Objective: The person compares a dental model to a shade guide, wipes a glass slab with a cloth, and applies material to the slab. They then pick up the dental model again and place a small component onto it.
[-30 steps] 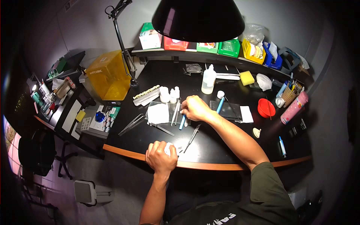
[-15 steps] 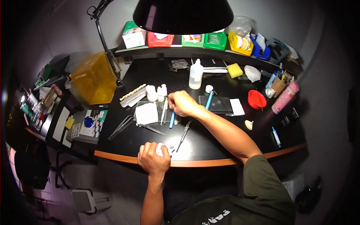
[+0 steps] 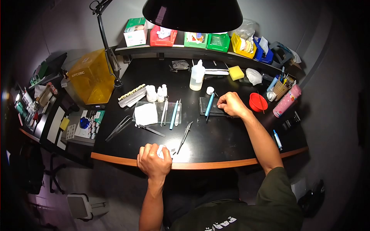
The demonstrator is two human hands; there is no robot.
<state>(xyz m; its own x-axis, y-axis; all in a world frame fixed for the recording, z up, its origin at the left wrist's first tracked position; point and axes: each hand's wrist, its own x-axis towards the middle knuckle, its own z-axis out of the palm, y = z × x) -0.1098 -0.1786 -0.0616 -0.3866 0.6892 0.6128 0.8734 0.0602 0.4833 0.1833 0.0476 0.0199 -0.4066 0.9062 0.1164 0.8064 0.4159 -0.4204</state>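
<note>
At the desk's front edge my left hand (image 3: 154, 159) is closed around a small white object (image 3: 162, 151), partly hidden by the fingers. My right hand (image 3: 231, 104) is over the black pad (image 3: 204, 107), its fingers pinched together; what they hold, if anything, is hidden. A blue-handled tool (image 3: 210, 104) lies on the pad beside it. Between the hands lies a metal instrument (image 3: 185, 137). Further left, a glass plate (image 3: 162, 117) carries another blue tool (image 3: 174, 115) and slim instruments, with a white tissue (image 3: 146, 113) on its left side.
Tweezers (image 3: 120, 127) lie at the left. Behind stand small white bottles (image 3: 151, 93), a squeeze bottle (image 3: 197, 77) and a white cap (image 3: 210, 90). A red bowl (image 3: 258, 102) and pink bottle (image 3: 287, 101) are at the right. A black lamp (image 3: 192, 15) hangs above.
My right hand has moved right, from above the glass plate to the black pad, and the white piece that lay by that pad is now hidden. The view has shifted slightly.
</note>
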